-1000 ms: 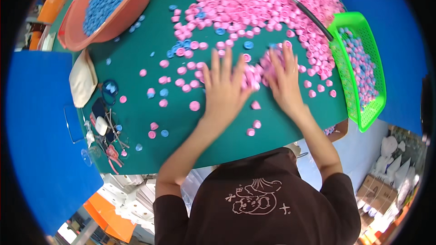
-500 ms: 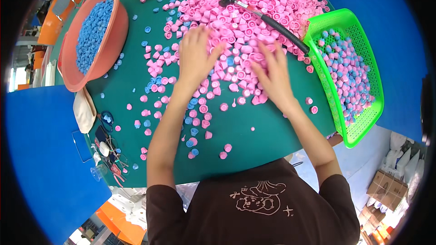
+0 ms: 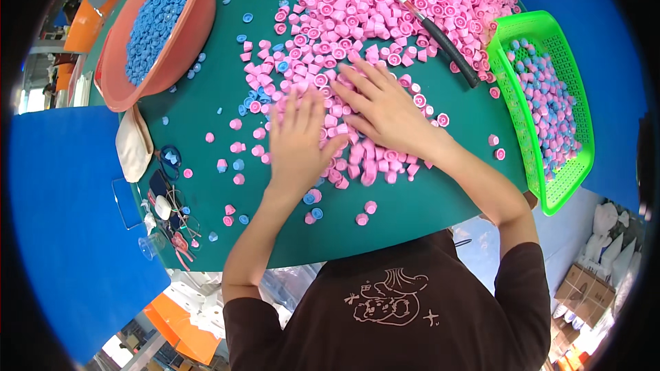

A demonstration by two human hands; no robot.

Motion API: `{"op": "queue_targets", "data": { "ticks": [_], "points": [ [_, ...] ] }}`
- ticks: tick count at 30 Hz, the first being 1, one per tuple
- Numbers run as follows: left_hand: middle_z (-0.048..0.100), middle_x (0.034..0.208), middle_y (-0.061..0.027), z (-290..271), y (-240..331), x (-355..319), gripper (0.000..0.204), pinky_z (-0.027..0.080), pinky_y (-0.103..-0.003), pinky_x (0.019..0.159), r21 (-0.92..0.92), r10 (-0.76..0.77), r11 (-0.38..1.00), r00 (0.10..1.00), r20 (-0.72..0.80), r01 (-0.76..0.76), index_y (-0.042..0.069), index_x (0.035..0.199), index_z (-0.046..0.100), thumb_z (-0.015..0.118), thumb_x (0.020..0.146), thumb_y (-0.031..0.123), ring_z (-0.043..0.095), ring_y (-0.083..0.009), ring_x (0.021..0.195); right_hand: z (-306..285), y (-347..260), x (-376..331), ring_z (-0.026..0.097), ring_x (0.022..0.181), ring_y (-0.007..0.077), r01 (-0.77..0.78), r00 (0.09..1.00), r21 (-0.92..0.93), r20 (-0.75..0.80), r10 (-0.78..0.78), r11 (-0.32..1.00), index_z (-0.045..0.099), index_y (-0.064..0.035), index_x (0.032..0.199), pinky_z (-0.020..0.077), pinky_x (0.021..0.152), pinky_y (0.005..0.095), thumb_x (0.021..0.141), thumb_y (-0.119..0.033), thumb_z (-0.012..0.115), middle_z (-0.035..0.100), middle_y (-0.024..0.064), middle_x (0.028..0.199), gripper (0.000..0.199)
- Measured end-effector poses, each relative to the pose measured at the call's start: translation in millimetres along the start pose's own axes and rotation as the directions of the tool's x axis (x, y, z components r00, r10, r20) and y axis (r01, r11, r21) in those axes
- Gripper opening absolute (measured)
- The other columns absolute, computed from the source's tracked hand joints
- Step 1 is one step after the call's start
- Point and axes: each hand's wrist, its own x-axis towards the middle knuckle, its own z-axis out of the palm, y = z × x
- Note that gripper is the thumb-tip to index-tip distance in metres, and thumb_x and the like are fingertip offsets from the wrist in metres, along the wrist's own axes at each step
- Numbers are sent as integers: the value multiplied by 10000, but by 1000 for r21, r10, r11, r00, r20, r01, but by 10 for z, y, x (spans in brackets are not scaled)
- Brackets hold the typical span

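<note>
In the head view, a left hand [image 3: 297, 145] and right hand [image 3: 386, 111] lie open, palms down, over pink cup-shaped pieces [image 3: 369, 170] strewn across a green surface [image 3: 433, 200]. Likely light, stiff plastic, they seem best pinched by their sides.

We looked through a wide fisheye lens, the left of two worn side by side on the person's head. It faced steeply down, near enough that the hands [image 3: 297, 141] sat mid-picture above the tabletop [image 3: 412, 209]. The shirt [image 3: 447, 288] showed at our lower edge, and straight lines bent toward a dark rim.
</note>
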Motion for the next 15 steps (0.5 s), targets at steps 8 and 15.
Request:
{"op": "queue_targets", "data": {
  "ticks": [8, 15],
  "points": [
    [247, 1557, -194, 61, 233, -280, 907, 132, -650, 1099, -57, -13, 998, 1000, 18, 14, 23, 1482, 310, 586, 846, 607, 182, -431, 1439, -187, -124, -282, 237, 1425, 402, -90, 992, -19, 85, 92, 996, 342, -87, 1480, 201, 1162, 503, 889, -436, 608, 255, 196, 1548, 736],
    [257, 1542, -227, -101, 217, -544, 919, 109, -633, 1113, -125, -122, 984, 990, 67, 130, 3, 1473, 313, 610, 830, 588, 169, -431, 1445, -393, -166, -716, 184, 1450, 398, -214, 964, 23, 166, 207, 977, 311, -46, 1488, 154, 1162, 546, 878, -450, 612, 232, 204, 1557, 792]
  ]
}}
